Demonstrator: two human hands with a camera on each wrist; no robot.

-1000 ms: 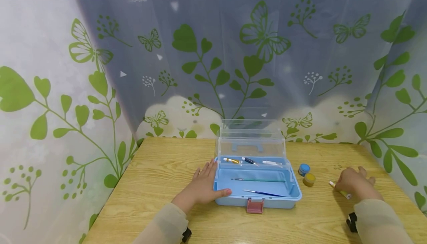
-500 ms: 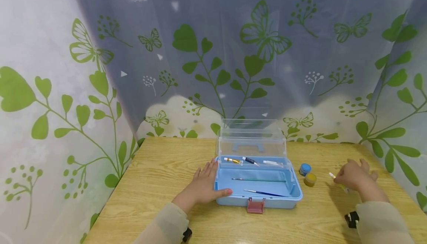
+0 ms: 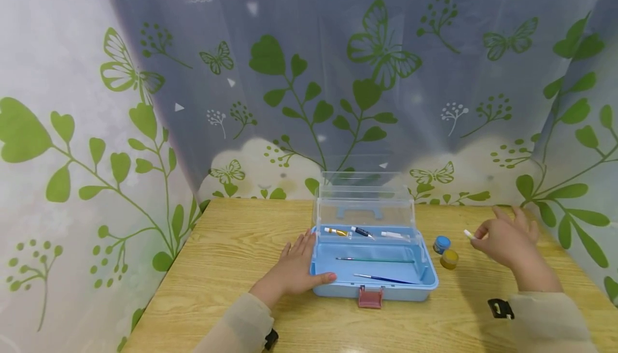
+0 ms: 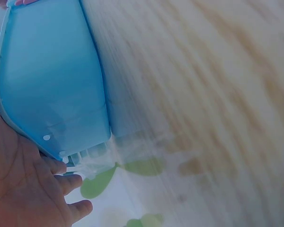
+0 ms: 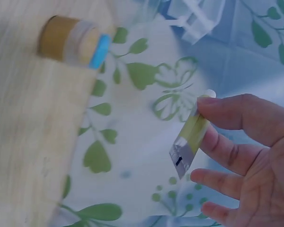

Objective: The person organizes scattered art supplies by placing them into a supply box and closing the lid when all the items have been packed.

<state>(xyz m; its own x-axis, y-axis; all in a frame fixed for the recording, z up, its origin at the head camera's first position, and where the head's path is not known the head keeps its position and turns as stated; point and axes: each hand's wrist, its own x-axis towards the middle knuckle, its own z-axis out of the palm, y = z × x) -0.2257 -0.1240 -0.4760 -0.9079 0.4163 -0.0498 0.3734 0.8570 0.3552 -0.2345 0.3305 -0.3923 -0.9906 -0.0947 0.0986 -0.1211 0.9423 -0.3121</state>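
A light-blue box [image 3: 369,293] with its clear lid [image 3: 365,192] raised stands on the table. My left hand [image 3: 292,272] lies with straight fingers along the box's left side, its thumb over the front rim. Between thumb and forefinger, my right hand [image 3: 507,240] pinches a small yellow paint tube [image 5: 191,132] with a white cap, held above the table. Most of the tube is hidden by the fingers in the head view. Inside the box lie a green paintbrush [image 3: 376,260] and a blue paintbrush [image 3: 386,279].
Three paint tubes, gold [image 3: 338,232], black [image 3: 362,233] and white [image 3: 395,236], lie in the box's upper tray. Right of the box are a blue paint jar [image 3: 441,244] and a yellow paint jar [image 3: 449,259]. A patterned curtain [image 3: 299,144] hangs behind the table.
My right hand has lifted the yellow paint tube off the table and moved it up and slightly left, nearer the jars. The left hand stays at the box.
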